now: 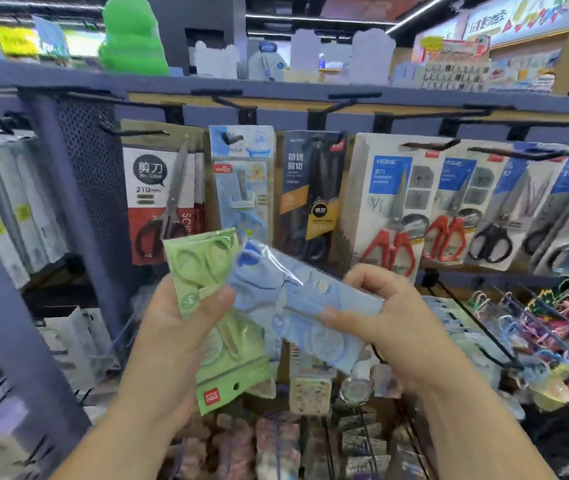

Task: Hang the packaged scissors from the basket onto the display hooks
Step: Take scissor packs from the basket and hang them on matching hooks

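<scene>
My left hand (179, 327) grips a green pack of scissors (220, 362), held upside down with its hang hole at the bottom. My right hand (380, 313) pinches a blue pack of scissors (297, 306) that lies tilted across the green one. Both packs are in front of the display wall. A matching blue pack (241, 174) hangs on a black hook (233, 138) straight above. No basket is in view.
Other packaged scissors hang in a row: a red-and-white pack (162, 195), a dark pack (311, 195), red-handled ones (390, 209) and black-handled ones (498, 216). Long black hooks (484, 327) with small colourful goods jut out at lower right. A perforated post (89, 188) stands at left.
</scene>
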A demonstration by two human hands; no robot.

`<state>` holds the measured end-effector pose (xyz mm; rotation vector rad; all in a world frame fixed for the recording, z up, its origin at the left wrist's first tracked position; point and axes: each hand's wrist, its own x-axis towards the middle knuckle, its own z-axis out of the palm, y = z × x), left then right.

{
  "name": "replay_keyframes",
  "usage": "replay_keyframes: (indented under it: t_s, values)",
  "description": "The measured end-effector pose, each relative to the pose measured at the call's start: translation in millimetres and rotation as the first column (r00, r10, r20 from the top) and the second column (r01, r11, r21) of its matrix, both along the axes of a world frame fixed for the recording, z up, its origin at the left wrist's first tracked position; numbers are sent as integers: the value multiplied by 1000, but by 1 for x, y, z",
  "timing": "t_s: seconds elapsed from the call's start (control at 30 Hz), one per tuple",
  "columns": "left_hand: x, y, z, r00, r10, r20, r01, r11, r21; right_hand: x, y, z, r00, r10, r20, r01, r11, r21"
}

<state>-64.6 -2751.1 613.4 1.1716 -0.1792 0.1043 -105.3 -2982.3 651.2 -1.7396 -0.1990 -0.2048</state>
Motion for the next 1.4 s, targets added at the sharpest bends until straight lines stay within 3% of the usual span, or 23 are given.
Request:
replay_keyframes:
  t_s: [0.13, 0.27, 0.33, 0.43, 0.6, 0.8, 1.03, 1.23, 1.4]
  values:
    - [14, 29, -8, 983, -182, -23, 184, 974, 131, 16, 27, 19, 999, 40, -37, -48, 964, -263]
    - [22, 46, -18, 961, -270, -51, 275, 948, 162, 34, 65, 13, 966, -249, 76, 260, 935, -240]
    - [30, 56, -21, 975, -219, -36, 222, 960, 170, 40, 75, 7, 949, -311, 48, 315, 940, -130]
    - [39, 67, -21, 993, -114, -35, 116, 989, 93, 44, 80, 3, 958, -262, -116, 279, 943, 180]
    - [47, 88, -14, 996, -90, 2, 89, 987, 131, 45, 101, -3, 949, -253, -189, 298, 915, 271]
    - [49, 95, -8, 989, -142, -34, 145, 978, 151, 55, 122, 7, 906, -421, 37, 378, 848, 371]
    - [58, 108, 4, 996, -44, -72, 53, 989, 137, 57, 128, 60, 865, -406, 293, 368, 913, 178]
    - [58, 107, 10, 995, -78, -66, 85, 989, 120, 77, 135, 85, 796, -487, 360, 444, 873, 200]
    - [59, 106, 10, 992, -99, -72, 106, 989, 100, 81, 132, 87, 794, -506, 337, 430, 859, 276]
